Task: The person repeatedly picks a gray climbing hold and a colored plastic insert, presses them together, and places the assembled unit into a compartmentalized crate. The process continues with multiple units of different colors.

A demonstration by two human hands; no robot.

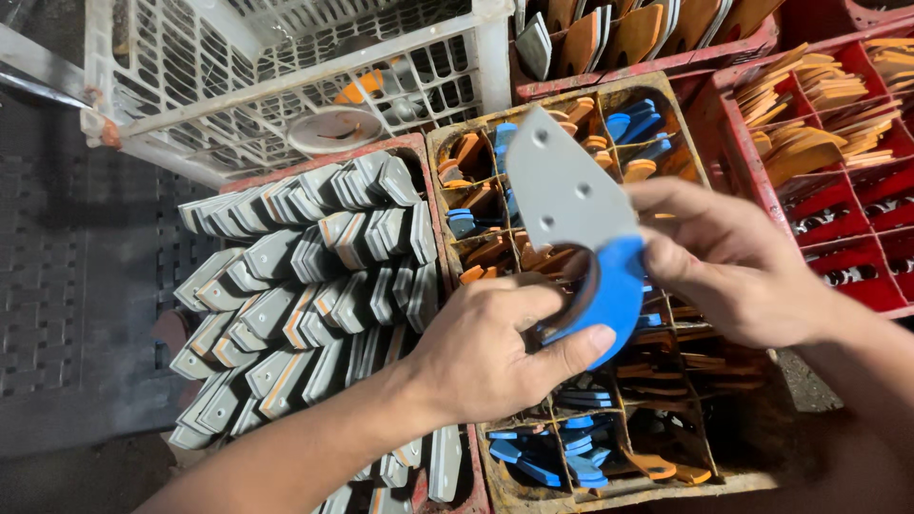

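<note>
My left hand (495,347) and my right hand (733,262) both grip one piece in mid-air: a grey metal blade (564,186) with three small holes, fitted at its lower end into a curved blue plastic handle part (614,295). My left thumb presses the blue part from below; my right fingers pinch its upper edge and the blade's base. Under the hands stands a yellowish divided crate (447,143) holding loose blue and orange handle parts.
A red crate (419,145) at the left is packed with rows of assembled grey blades (305,276). A white lattice crate (286,86) stands behind it. Red crates (762,181) with orange parts sit at the right. Dark grated floor lies at the left.
</note>
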